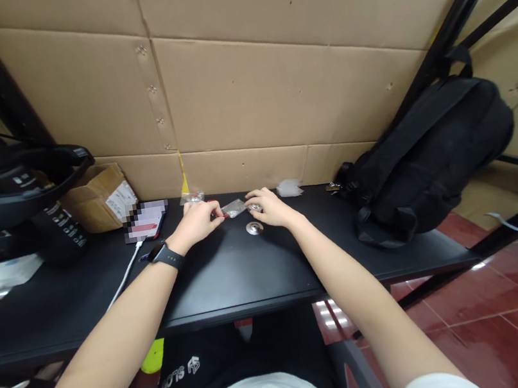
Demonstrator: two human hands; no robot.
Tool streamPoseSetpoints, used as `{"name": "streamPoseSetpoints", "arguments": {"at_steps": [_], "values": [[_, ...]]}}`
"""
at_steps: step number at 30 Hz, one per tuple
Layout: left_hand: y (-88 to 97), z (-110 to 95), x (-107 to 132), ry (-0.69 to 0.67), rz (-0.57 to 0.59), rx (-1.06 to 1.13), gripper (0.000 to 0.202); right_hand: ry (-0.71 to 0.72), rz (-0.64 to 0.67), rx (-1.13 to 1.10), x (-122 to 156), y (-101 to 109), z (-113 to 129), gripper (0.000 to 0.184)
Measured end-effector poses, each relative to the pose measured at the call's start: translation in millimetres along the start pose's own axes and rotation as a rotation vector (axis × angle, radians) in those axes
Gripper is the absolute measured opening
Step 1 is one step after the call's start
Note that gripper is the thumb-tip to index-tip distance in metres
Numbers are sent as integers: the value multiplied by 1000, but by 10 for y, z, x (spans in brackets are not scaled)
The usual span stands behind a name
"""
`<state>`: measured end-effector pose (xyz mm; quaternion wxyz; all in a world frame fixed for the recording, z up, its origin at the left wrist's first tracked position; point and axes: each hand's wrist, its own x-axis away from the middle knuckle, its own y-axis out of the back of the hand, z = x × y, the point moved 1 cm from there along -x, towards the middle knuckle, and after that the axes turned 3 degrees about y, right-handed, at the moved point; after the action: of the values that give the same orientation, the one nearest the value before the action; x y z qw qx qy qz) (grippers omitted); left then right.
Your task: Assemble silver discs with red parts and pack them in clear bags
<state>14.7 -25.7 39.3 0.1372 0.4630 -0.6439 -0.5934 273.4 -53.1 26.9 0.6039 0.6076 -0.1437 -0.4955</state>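
My left hand [201, 221] is closed in a pinch at the edge of a small clear plastic bag [234, 208], where bits of red show by the fingertips. Facing it, my right hand [269, 208] curls its fingers around a shiny round metal disc [255, 207], partly hidden beneath them. A second metal disc [254, 228], with a darker centre, lies flat on the black table [242, 274] just in front of that hand. Behind my left hand sits another clear packet [192, 197], its contents too small to make out.
A phone [147, 221] with a white cable and an open cardboard box [101, 198] stand to the left, beside black gear [9, 186]. Crumpled translucent plastic [289, 187] lies at the back. A black backpack [427, 149] fills the right side. Cardboard panels [244, 92] wall the rear.
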Motion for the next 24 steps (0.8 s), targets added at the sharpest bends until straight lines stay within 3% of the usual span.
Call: {"name": "streamPoseSetpoints", "arguments": {"at_steps": [6,15,24], "values": [[23,-31,8,47,-32,58,14,-86,360,-232,108,96,20,50],[-20,-89,14,43,-62,13,18,-174,379,-248,32,22,132,43],[-133,-26,1,-1,-70,2,24,-73,344,-151,52,48,188,48]]}}
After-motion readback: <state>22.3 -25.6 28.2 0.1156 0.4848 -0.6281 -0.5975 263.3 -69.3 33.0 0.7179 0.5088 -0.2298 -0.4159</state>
